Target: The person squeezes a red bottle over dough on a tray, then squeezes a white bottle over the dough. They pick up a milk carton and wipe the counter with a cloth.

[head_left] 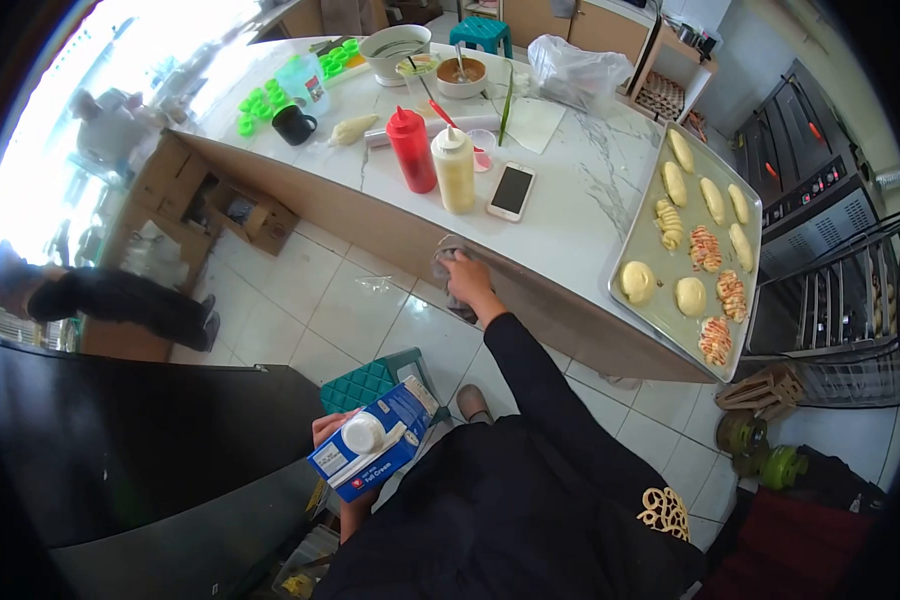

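My left hand (pixel 330 428) holds a blue and white carton (pixel 375 452) labelled full cream, close to my body above a green plastic stool (pixel 365 384). My right hand (pixel 467 275) reaches out to the front edge of the white marble counter (pixel 570 215) and grips a grey cloth (pixel 448 262) that hangs over that edge. On the counter just beyond the cloth lie a phone (pixel 511 191), a red squeeze bottle (pixel 411 150) and a pale yellow squeeze bottle (pixel 455 169).
A metal baking tray (pixel 645 305) with several dough pieces lies at the counter's right end. Bowls, a black mug (pixel 292 124), green moulds (pixel 255 105) and a plastic bag (pixel 573 70) stand further back. An oven (pixel 810 180) and rack are at right. Another person (pixel 100 298) is at left.
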`<state>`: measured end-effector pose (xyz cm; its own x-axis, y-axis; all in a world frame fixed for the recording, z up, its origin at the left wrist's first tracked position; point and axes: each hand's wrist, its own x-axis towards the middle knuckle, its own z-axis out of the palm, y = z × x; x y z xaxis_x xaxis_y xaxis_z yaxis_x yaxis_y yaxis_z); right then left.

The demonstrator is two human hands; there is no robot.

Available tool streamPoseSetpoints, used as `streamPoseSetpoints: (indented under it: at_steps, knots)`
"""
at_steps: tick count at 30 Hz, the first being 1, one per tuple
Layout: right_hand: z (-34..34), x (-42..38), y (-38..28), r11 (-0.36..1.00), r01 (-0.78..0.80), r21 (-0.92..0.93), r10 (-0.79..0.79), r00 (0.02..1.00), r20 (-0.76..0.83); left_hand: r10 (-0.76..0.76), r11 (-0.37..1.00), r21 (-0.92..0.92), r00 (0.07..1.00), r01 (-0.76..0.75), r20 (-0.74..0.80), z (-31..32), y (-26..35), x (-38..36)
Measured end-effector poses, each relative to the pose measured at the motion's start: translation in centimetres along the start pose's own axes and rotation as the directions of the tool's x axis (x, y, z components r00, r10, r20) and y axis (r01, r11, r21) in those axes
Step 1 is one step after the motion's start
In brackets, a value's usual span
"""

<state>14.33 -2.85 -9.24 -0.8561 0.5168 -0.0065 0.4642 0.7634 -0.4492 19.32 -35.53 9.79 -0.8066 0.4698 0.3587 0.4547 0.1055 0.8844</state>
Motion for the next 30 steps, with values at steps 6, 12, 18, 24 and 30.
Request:
streamPoseSetpoints:
  at_steps: [6,12,18,24,30]
  knots:
    - [2.9,-4.4,1.2,0.98,0.157,-0.126,-0.147,0.985,0.087,-0.002,1.0,-0.025,0.999,0.001,-0.035,-1.2,0.2,-0.1]
    - [0.8,0.3,0.5,0.556,0.591,-0.584,-0.778,0.617,-0.116,0.018,0.999,-0.049,1.0,-0.017,0.009,0.1,0.2,0.9]
    - [2.2,8.3,2.4,0.301,0.582,-0.755,-0.811,0.573,0.118,-0.005,0.998,0.07,1.0,0.005,-0.003,0.8,-0.8,0.1]
    - [4.9,4.6,7.2,0.109,0.611,-0.784,-0.715,0.596,0.364,-0.157,0.988,-0.019,0.984,0.156,-0.084,1.4,-1.1,-2.6]
    - [3.5,-8.4,18.4,-0.033,0.787,-0.616,-0.375,0.561,0.738,-0.107,0.99,0.089,0.994,0.106,0.005,1.3,-0.8,-3.1]
